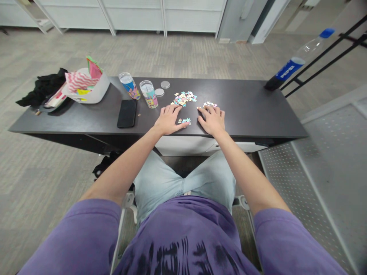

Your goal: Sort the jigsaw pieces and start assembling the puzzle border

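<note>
Small colourful jigsaw pieces (185, 97) lie in a loose pile on the dark desk (246, 103). A few more pieces (185, 121) sit nearer the front edge, between my hands. My left hand (169, 119) rests on the desk with its fingers apart, its thumb beside those few pieces and its fingertips near the pile. My right hand (213, 120) is also spread on the desk. Its fingertips are at a smaller group of pieces (210, 104), which they partly hide. I see nothing held in either hand.
Two printed clear canisters (149, 94) stand left of the pile, with two round lids (165, 84) beside them. A black phone (127, 113), a white basket (100, 89) and black cloth (46, 88) are farther left. A Pepsi bottle (288, 70) stands at the back right.
</note>
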The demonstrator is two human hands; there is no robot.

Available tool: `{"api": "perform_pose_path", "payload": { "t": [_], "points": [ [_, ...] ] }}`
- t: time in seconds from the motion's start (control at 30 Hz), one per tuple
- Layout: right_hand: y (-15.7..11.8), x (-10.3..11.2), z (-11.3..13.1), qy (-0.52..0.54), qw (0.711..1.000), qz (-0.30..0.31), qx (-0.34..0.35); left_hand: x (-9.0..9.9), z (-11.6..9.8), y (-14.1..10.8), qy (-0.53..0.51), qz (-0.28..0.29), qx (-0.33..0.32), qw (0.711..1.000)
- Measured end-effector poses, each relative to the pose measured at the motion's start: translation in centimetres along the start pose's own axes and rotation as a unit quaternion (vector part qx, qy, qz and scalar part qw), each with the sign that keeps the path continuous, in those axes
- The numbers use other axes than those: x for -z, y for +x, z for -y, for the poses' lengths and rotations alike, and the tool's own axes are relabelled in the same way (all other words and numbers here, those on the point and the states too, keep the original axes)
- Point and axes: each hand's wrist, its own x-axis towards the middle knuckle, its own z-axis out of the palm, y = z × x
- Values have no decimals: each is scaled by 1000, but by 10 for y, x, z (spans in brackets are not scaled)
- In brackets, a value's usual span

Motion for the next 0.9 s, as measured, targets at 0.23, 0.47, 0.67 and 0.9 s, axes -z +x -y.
{"api": "perform_pose_path", "payload": {
  "t": [0.23, 0.47, 0.67, 0.9],
  "points": [
    [6, -3, 0, 5, 1000, 6, -5, -2, -1, 2, 1, 3, 7, 1000],
    [37, -8, 26, 8, 998, 51, 46, -2, -4, 2, 7, -1, 19, 1000],
    [45, -12, 32, 3, 995, 61, 73, 1, -5, 2, 2, 6, 16, 1000],
    [43, -12, 31, -2, 994, 71, 89, 0, -4, 1, -1, 7, 16, 1000]
  ]
}}
